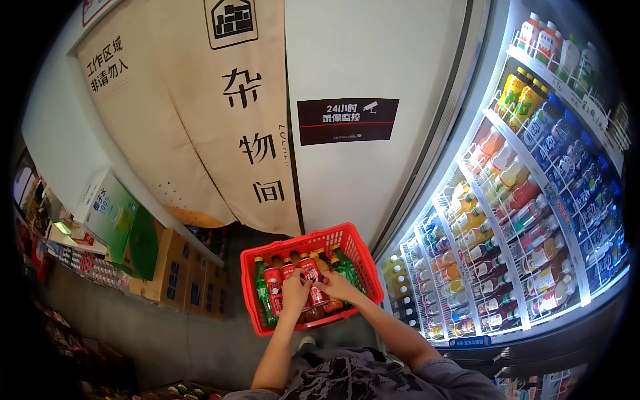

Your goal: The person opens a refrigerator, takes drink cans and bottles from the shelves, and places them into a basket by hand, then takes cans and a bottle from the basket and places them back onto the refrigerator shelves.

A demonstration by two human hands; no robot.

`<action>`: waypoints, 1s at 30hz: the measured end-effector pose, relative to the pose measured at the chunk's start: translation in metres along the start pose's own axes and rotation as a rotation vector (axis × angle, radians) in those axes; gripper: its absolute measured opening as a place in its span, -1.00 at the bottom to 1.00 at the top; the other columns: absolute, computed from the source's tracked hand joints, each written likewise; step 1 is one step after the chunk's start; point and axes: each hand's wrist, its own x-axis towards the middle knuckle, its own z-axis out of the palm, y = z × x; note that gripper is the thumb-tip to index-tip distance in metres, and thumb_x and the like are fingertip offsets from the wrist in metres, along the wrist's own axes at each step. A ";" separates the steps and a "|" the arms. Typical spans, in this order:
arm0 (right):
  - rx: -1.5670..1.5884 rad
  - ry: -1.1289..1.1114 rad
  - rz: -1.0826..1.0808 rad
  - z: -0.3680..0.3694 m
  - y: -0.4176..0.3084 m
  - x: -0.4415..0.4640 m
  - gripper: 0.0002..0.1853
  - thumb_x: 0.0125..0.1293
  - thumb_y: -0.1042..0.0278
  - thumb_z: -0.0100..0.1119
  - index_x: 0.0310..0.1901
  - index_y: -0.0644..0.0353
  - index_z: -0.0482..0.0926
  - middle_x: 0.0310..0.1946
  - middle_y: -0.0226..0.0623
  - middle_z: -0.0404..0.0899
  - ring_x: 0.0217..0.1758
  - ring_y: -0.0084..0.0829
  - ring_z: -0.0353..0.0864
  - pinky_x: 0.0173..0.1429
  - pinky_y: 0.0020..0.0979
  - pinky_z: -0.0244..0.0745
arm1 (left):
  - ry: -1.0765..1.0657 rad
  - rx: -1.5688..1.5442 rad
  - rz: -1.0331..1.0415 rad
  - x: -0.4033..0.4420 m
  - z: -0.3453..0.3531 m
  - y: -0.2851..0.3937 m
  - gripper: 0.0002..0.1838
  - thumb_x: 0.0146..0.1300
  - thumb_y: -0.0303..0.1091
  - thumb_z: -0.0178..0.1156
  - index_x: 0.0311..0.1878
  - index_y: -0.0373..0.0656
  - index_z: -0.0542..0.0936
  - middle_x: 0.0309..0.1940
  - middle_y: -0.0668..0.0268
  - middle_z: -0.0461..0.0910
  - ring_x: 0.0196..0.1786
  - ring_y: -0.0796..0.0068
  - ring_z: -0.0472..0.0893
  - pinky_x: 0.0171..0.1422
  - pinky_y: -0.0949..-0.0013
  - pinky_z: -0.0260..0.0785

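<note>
A red plastic basket (pixel 365 257) holds green glass bottles (pixel 261 293), several dark and amber drinks with yellow or orange caps, and red drink cans (pixel 274 291). Both of my hands are inside it, over the middle of the load. My left hand (pixel 294 292) has its fingers bent around a red can near the centre. From the right, my right hand (pixel 337 287) reaches in, its fingers closed on the red can (pixel 311 272) beside it. The hands are close together, and the fingers partly cover the cans. More green bottles (pixel 345 267) stand at the basket's right end.
On the right is a lit drinks cooler (pixel 493 220) with wire-fronted shelves of bottles. A beige curtain (pixel 160 100) hangs ahead beside a white wall panel (pixel 353 60). Cardboard boxes (pixel 175 270) and a green carton (pixel 137 243) are at left, by the grey floor (pixel 193 340).
</note>
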 end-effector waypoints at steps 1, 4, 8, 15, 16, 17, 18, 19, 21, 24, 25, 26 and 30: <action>0.003 0.057 0.004 0.005 0.002 -0.001 -0.41 0.25 -0.03 0.29 0.17 0.23 0.49 -0.31 -0.11 0.64 -0.22 -0.13 0.64 -0.10 -0.20 0.51 | -0.008 0.001 0.007 0.002 0.001 -0.004 -0.64 0.11 -0.45 0.36 -0.01 -0.27 0.57 -0.45 0.11 0.65 -0.33 0.13 0.68 -0.23 0.15 0.51; 0.035 0.117 0.048 0.005 0.000 -0.003 -0.36 0.26 -0.02 0.29 0.23 0.29 0.45 -0.28 -0.12 0.66 -0.23 -0.15 0.66 -0.11 -0.23 0.53 | -0.030 -0.117 0.002 0.013 0.005 -0.016 -0.65 0.11 -0.47 0.36 -0.02 -0.26 0.56 -0.47 0.13 0.62 -0.37 0.18 0.67 -0.24 0.21 0.50; 0.219 0.157 0.111 -0.003 -0.014 -0.016 -0.36 0.31 0.08 0.27 0.30 0.32 0.40 -0.21 -0.14 0.70 -0.21 -0.27 0.71 -0.10 -0.33 0.58 | -0.044 -0.112 0.077 0.021 -0.002 0.002 -0.64 0.15 -0.46 0.36 0.01 -0.27 0.53 -0.46 0.26 0.63 -0.41 0.44 0.66 -0.28 0.36 0.48; 0.331 0.422 0.193 -0.019 -0.023 -0.035 -0.54 0.37 0.26 0.21 0.24 0.26 0.47 -0.23 -0.21 0.71 -0.20 -0.39 0.73 -0.06 -0.38 0.59 | -0.138 -0.255 0.225 0.033 0.008 0.033 -0.61 0.20 -0.45 0.34 0.10 -0.22 0.53 -0.42 0.34 0.60 -0.38 0.57 0.57 -0.25 0.44 0.44; 0.299 0.479 0.185 -0.023 -0.026 -0.040 -0.63 0.41 0.31 0.16 0.19 0.23 0.51 -0.27 -0.25 0.70 -0.21 -0.46 0.73 -0.09 -0.43 0.60 | -0.188 -0.327 0.224 0.034 0.010 0.039 -0.63 0.21 -0.46 0.33 0.10 -0.22 0.54 -0.42 0.35 0.60 -0.38 0.59 0.56 -0.25 0.45 0.44; 0.300 0.499 0.204 -0.022 -0.026 -0.048 -0.63 0.41 0.31 0.16 0.19 0.23 0.51 -0.27 -0.25 0.70 -0.21 -0.46 0.73 -0.09 -0.43 0.60 | -0.240 -0.398 0.221 0.033 0.012 0.043 -0.64 0.22 -0.46 0.31 0.09 -0.22 0.55 -0.42 0.36 0.60 -0.37 0.61 0.56 -0.25 0.47 0.44; 0.434 0.515 0.254 -0.024 -0.025 -0.054 -0.66 0.43 0.34 0.12 0.18 0.22 0.52 -0.29 -0.27 0.70 -0.22 -0.49 0.72 -0.11 -0.46 0.59 | -0.285 -0.398 0.223 0.034 0.014 0.050 -0.66 0.24 -0.47 0.29 0.09 -0.24 0.56 -0.42 0.40 0.59 -0.37 0.64 0.55 -0.24 0.49 0.43; 0.562 0.534 0.295 -0.029 -0.024 -0.057 -0.69 0.45 0.38 0.07 0.17 0.21 0.53 -0.31 -0.29 0.69 -0.23 -0.53 0.71 -0.13 -0.48 0.59 | -0.319 -0.376 0.194 0.032 0.016 0.057 -0.68 0.25 -0.47 0.29 0.07 -0.25 0.57 -0.43 0.40 0.58 -0.36 0.67 0.54 -0.22 0.52 0.42; 0.542 0.605 0.327 -0.030 -0.025 -0.072 -0.71 0.47 0.45 0.00 0.15 0.21 0.54 -0.31 -0.31 0.67 -0.25 -0.56 0.69 -0.15 -0.52 0.57 | -0.420 -0.414 0.180 0.026 0.020 0.072 -0.71 0.27 -0.48 0.27 0.05 -0.26 0.58 -0.42 0.40 0.59 -0.33 0.68 0.54 -0.21 0.55 0.40; 0.683 0.782 0.276 -0.026 -0.017 -0.099 -0.73 0.46 0.51 -0.01 0.11 0.26 0.56 -0.26 -0.36 0.63 -0.20 -0.59 0.64 -0.09 -0.55 0.53 | -0.511 -0.558 0.227 0.020 0.057 0.068 -0.74 0.28 -0.45 0.28 0.02 -0.23 0.60 -0.39 0.35 0.63 -0.34 0.66 0.55 -0.23 0.53 0.41; 0.643 0.806 0.306 -0.029 -0.020 -0.112 -0.74 0.47 0.49 0.01 0.12 0.25 0.56 -0.24 -0.37 0.63 -0.17 -0.59 0.62 -0.06 -0.56 0.53 | -0.573 -0.560 0.257 0.016 0.067 0.075 -0.74 0.28 -0.45 0.28 0.02 -0.23 0.60 -0.39 0.35 0.63 -0.34 0.66 0.55 -0.23 0.53 0.41; 0.636 0.890 0.292 -0.027 -0.014 -0.122 -0.75 0.46 0.47 0.03 0.10 0.25 0.57 -0.26 -0.33 0.66 -0.21 -0.57 0.65 -0.10 -0.54 0.54 | -0.614 -0.588 0.262 0.009 0.074 0.082 -0.76 0.29 -0.46 0.26 0.01 -0.23 0.60 -0.38 0.36 0.63 -0.34 0.66 0.56 -0.22 0.54 0.41; 0.622 1.118 0.318 -0.024 -0.006 -0.173 -0.76 0.45 0.43 0.05 0.07 0.25 0.58 -0.28 -0.27 0.70 -0.23 -0.54 0.67 -0.11 -0.50 0.55 | -0.804 -0.678 0.281 -0.026 0.097 0.116 -0.80 0.34 -0.46 0.23 0.01 -0.24 0.61 -0.34 0.39 0.63 -0.30 0.70 0.55 -0.18 0.57 0.40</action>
